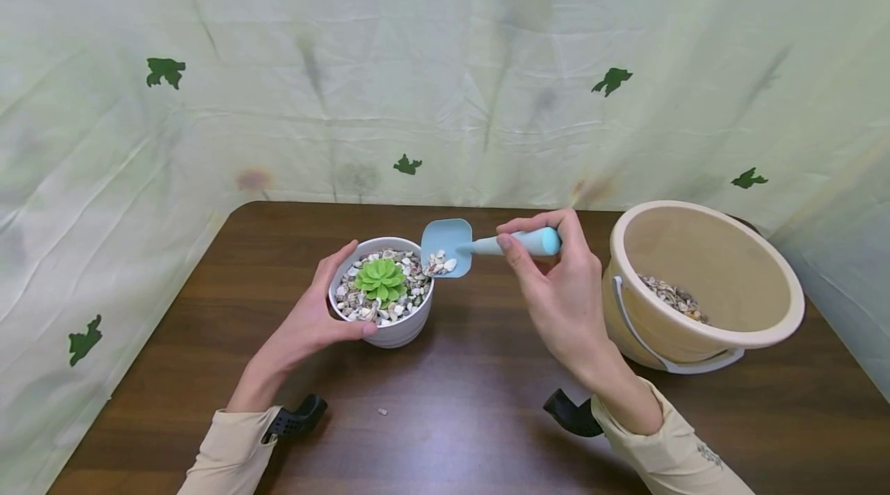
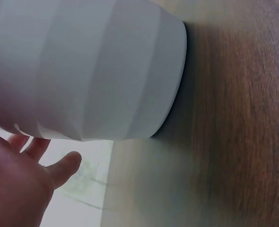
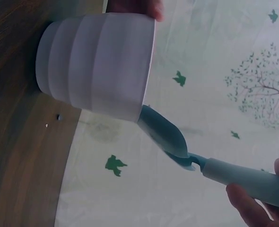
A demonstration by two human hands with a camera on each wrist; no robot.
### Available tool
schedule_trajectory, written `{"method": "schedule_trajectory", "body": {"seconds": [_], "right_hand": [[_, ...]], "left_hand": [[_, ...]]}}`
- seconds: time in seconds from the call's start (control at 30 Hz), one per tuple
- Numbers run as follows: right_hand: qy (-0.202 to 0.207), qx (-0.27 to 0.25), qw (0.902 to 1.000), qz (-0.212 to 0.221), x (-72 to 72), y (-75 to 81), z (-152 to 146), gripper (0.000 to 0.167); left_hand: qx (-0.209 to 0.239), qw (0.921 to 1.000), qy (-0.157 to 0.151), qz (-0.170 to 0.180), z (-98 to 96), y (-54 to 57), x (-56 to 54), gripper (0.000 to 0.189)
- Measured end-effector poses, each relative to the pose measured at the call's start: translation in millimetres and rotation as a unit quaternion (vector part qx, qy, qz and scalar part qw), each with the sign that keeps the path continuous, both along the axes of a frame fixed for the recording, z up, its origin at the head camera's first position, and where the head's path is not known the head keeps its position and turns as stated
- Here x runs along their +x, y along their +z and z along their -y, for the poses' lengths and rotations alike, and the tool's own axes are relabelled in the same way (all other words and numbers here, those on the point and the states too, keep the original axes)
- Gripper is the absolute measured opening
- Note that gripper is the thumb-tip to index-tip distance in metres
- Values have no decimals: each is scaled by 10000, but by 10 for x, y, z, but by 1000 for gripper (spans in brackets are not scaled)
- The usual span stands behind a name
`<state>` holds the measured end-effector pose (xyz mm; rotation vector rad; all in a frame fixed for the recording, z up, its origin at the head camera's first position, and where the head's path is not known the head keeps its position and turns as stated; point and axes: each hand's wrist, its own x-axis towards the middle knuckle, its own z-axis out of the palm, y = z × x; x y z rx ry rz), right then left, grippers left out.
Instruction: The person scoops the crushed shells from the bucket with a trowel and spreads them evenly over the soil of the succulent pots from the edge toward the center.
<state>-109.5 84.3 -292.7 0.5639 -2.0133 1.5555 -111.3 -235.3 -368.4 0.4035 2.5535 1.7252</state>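
Note:
On the table stands a white ribbed flower pot (image 1: 399, 334) holding a green succulent (image 1: 380, 280) ringed by pale pebbles. My left hand (image 1: 316, 317) grips the pot from the left, thumb on the near side of the rim and fingers round the far side. The left wrist view shows the pot's wall (image 2: 97, 71) close up. My right hand (image 1: 566, 302) pinches the handle of a light blue hand trowel (image 1: 446, 234). Several pebbles (image 1: 439, 263) lie on its blade, whose tip meets the pot's right rim. In the right wrist view the blade (image 3: 165, 132) slopes to the rim.
A beige bucket (image 1: 793, 310) with a grey handle stands at the table's right, with pebbles (image 1: 670, 298) inside. One small pebble (image 1: 383, 411) lies on the dark wooden table (image 1: 473, 418) near the front. Behind hangs a pale leaf-patterned cloth (image 1: 445, 93).

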Motion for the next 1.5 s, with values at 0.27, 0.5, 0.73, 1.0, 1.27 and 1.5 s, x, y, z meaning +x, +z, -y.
{"method": "schedule_trajectory", "body": {"seconds": [0.27,0.5,0.73,1.0,1.27,1.5], "right_hand": [[82,-48,9999,62,3,2,20,25],[89,-49,9999,94,18,15,43,25],[98,23,9999,62,28,3,29,25],[142,16,9999,-68,58,3,43,24],[179,20,9997,-189,89,6,78,24],[150,17,9993,-340,126,9,98,23]], "left_hand": [[416,9985,-268,234,34,3,17,100],[255,9995,-102,176,17,11,15,105],[-261,9997,25,15,-8,36,11,108],[95,9994,-233,228,22,50,23,103],[93,9998,-107,135,14,45,24,108],[-370,9992,-87,-102,6,54,14,108]]}}
